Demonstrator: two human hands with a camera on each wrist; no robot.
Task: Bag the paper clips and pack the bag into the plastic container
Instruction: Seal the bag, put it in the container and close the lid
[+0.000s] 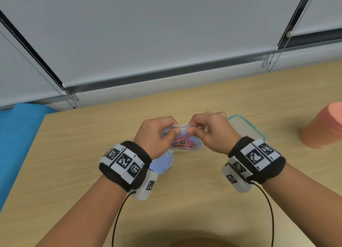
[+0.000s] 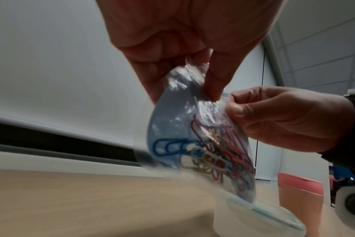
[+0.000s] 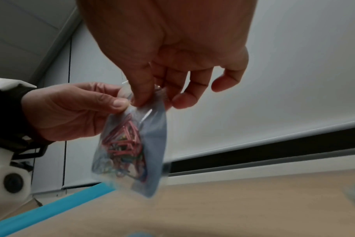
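Observation:
A small clear plastic bag (image 1: 185,142) hangs above the table with several coloured paper clips (image 2: 219,150) heaped in its lower half. My left hand (image 1: 159,135) pinches the bag's top strip from the left, thumb in front. My right hand (image 1: 207,130) pinches the same strip from the right, close beside the left fingers. In the right wrist view the bag (image 3: 132,150) dangles below both thumbs. The clear plastic container (image 1: 248,128) with a teal rim stands on the table behind my right hand; its rim (image 2: 274,214) shows under the bag.
An orange canister (image 1: 322,128) stands at the right of the wooden table (image 1: 74,154). A pale blue object (image 1: 162,163) lies on the table under my left wrist. A blue surface (image 1: 18,135) borders the table's left edge. Window blinds and cords hang behind.

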